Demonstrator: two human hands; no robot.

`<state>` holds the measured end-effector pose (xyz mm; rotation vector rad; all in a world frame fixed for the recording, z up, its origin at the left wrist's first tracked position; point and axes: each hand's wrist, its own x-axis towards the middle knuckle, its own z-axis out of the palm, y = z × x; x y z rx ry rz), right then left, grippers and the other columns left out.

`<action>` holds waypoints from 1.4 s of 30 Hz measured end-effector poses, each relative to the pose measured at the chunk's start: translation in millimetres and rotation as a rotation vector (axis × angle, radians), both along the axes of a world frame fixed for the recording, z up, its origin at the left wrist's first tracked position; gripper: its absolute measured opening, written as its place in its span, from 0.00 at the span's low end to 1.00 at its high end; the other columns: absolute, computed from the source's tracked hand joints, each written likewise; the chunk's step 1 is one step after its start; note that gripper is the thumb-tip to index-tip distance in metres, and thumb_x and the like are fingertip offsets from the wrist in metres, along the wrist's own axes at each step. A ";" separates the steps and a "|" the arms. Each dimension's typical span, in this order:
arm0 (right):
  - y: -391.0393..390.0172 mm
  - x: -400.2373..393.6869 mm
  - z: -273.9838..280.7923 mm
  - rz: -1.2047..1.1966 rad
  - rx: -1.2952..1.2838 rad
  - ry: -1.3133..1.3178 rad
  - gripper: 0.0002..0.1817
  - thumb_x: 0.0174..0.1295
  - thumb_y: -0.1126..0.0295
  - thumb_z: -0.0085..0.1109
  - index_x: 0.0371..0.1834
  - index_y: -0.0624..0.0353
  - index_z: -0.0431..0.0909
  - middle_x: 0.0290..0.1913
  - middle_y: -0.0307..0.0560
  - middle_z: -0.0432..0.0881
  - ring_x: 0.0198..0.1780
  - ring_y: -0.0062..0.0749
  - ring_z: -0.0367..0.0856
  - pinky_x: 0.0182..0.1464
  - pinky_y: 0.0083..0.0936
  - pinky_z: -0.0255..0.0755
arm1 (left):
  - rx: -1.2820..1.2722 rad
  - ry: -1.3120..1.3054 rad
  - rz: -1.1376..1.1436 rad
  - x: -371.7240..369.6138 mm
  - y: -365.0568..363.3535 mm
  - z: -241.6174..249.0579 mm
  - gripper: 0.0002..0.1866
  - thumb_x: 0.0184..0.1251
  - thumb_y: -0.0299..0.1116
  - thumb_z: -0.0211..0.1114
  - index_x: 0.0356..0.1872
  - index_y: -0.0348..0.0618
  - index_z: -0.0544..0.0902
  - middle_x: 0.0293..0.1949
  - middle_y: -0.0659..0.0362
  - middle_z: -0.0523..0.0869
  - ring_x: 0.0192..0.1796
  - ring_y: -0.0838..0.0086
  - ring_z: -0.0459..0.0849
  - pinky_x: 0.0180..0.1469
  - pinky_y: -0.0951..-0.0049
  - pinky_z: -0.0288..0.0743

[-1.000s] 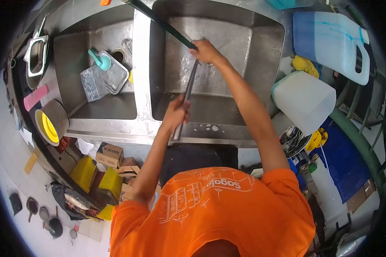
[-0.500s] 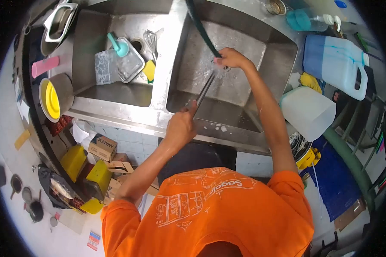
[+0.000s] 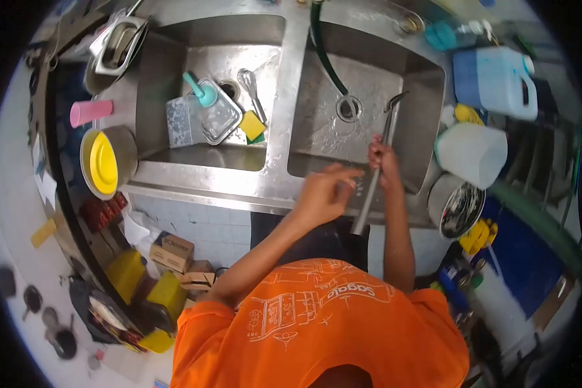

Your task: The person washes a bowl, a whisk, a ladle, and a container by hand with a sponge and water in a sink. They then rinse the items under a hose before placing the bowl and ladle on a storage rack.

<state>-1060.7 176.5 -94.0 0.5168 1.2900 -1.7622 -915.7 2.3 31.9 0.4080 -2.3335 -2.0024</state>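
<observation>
My right hand (image 3: pixel 384 161) is closed around a long pair of metal tongs (image 3: pixel 370 197), held at a slant over the front of the right sink basin (image 3: pixel 317 139). Their dark curved tip points to the far right and the broad end toward my body. Just left of them, my left hand (image 3: pixel 326 195) is empty, its fingers apart and slightly curled above the basin's front edge. A dark green hose (image 3: pixel 323 55) hangs into the basin, its end at the drain (image 3: pixel 348 108).
In the left basin lie a clear container (image 3: pixel 223 123), a teal-handled tool (image 3: pixel 204 94), a whisk (image 3: pixel 249 87) and a yellow sponge (image 3: pixel 252 126). A pot (image 3: pixel 126 158) with a yellow bowl (image 3: pixel 103 161) stands left; jugs (image 3: pixel 472 155) and another pot (image 3: pixel 441 197) stand right.
The tongs have passed from my left hand to my right, which has let go of the hose. Both hands have drawn closer together near the front edge, and the water spray is gone.
</observation>
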 end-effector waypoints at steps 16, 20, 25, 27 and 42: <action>29.1 187.9 31.0 0.028 0.548 0.208 0.14 0.65 0.69 0.54 0.53 0.54 0.69 0.23 0.35 0.67 0.15 0.14 0.60 0.12 0.16 0.53 | 0.053 -0.225 -0.486 106.6 -180.6 300.1 0.16 0.60 0.42 0.67 0.19 0.51 0.71 0.15 0.68 0.67 0.22 0.77 0.67 0.29 0.76 0.68; 23.6 214.7 34.7 -0.004 0.535 0.247 0.14 0.65 0.68 0.55 0.52 0.54 0.70 0.23 0.36 0.69 0.15 0.15 0.62 0.12 0.18 0.55 | -0.109 -0.003 -0.454 136.3 -179.3 285.3 0.16 0.60 0.43 0.67 0.19 0.51 0.72 0.15 0.69 0.67 0.22 0.79 0.67 0.26 0.78 0.67; 22.8 235.7 35.6 0.001 0.827 0.531 0.15 0.65 0.63 0.56 0.53 0.53 0.71 0.22 0.35 0.69 0.14 0.14 0.62 0.13 0.16 0.55 | 0.372 0.191 -0.657 117.2 -176.5 272.8 0.16 0.57 0.40 0.69 0.18 0.51 0.72 0.13 0.68 0.66 0.20 0.79 0.65 0.23 0.80 0.66; 27.5 241.5 25.8 0.000 0.965 0.702 0.16 0.66 0.61 0.56 0.53 0.53 0.72 0.20 0.33 0.67 0.14 0.14 0.61 0.13 0.16 0.55 | 0.321 0.212 -0.835 97.6 -176.9 272.7 0.15 0.55 0.38 0.70 0.19 0.51 0.71 0.14 0.68 0.67 0.21 0.79 0.66 0.23 0.79 0.68; 61.6 338.9 55.9 -0.513 1.118 0.909 0.16 0.68 0.57 0.53 0.40 0.61 0.77 0.18 0.32 0.68 0.17 0.14 0.63 0.19 0.18 0.57 | 0.073 0.296 -1.374 66.1 -127.8 306.7 0.18 0.32 0.22 0.77 0.18 0.49 0.73 0.16 0.68 0.71 0.22 0.80 0.70 0.24 0.81 0.67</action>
